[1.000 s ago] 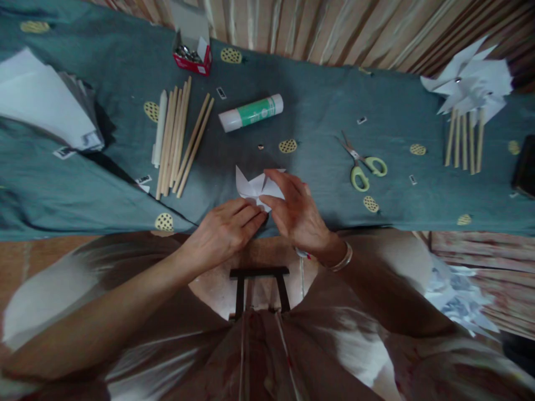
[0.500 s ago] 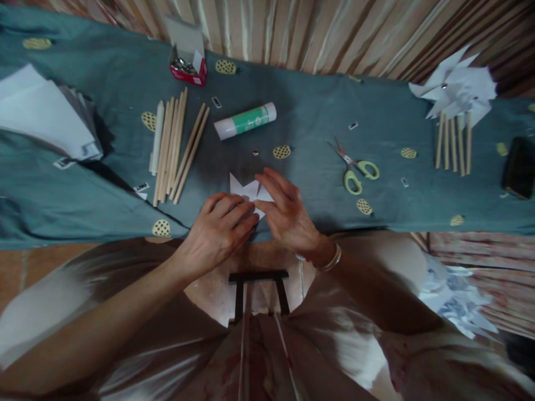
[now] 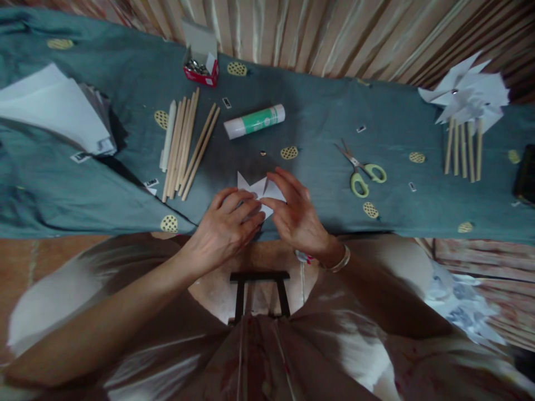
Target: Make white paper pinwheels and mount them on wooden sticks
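A small white paper pinwheel (image 3: 256, 188), its pointed blades folded in, lies at the table's front edge under both hands. My left hand (image 3: 229, 220) is closed over its left side, fingertips bunched near the middle. From the right, my right hand (image 3: 298, 214) holds a blade with bent fingers, its thumb close to the centre. The fingers hide much of the paper. Just beyond the hands lies a tiny shiny round piece (image 3: 263, 153). Farther back is a green-and-white glue stick (image 3: 254, 121). Green-handled scissors (image 3: 358, 167) rest to the right, blades slightly apart.
Wooden sticks (image 3: 178, 145) lie left of the glue stick, near an open red box (image 3: 201, 69) of small metal pieces. A paper stack (image 3: 58, 108) sits far left. Pinwheels on sticks (image 3: 468, 100) lie at the right, with a dark flat object (image 3: 525, 175) at the edge.
The whole view has shifted, so the table's things appear a little farther right. Both hands keep nearly the same grip on the paper pinwheel.
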A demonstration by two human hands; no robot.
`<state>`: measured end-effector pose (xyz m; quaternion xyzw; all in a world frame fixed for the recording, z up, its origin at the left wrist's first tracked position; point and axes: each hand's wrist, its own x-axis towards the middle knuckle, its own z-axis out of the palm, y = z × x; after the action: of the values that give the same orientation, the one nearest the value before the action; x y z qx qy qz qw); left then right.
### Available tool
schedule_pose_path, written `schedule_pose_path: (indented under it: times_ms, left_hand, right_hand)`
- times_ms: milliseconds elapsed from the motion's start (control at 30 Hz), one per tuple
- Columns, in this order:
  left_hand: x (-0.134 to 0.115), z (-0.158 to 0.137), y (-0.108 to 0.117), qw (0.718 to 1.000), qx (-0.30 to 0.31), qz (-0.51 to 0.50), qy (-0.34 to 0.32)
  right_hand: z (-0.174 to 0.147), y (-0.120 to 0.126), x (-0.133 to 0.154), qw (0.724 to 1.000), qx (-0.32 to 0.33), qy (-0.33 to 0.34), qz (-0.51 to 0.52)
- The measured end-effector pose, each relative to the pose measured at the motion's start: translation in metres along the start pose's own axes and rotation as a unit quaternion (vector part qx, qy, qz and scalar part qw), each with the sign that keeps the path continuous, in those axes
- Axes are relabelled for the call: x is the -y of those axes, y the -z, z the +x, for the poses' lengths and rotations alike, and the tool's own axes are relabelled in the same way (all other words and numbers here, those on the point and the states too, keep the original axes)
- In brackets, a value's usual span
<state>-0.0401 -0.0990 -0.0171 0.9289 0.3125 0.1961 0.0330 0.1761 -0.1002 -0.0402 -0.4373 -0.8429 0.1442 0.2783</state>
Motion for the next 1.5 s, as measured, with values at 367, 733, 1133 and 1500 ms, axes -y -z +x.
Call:
schedule_pose_path:
  times_ms: [367, 733, 1133, 1500]
  left_hand:
    - [0.000, 0.002, 0.002, 1.000, 0.008, 0.010, 0.010]
    - [-0.001, 0.004, 0.001, 1.000, -0.007, -0.001, -0.005]
    - [-0.003, 0.004, 0.002, 1.000, -0.007, 0.024, -0.007]
    - [-0.004, 0.004, 0.004, 1.000, -0.005, 0.030, -0.004]
  right_hand:
    - [0.003, -0.010, 0.002, 1.000, -0.008, 0.006, -0.004]
    - [-0.004, 0.022, -0.013, 0.991, -0.113, -0.069, -0.002]
    - [0.004, 0.010, -0.016, 0.991, -0.122, -0.052, 0.009]
    - [0.000, 0.018, -0.017, 0.992, -0.046, 0.087, -0.075]
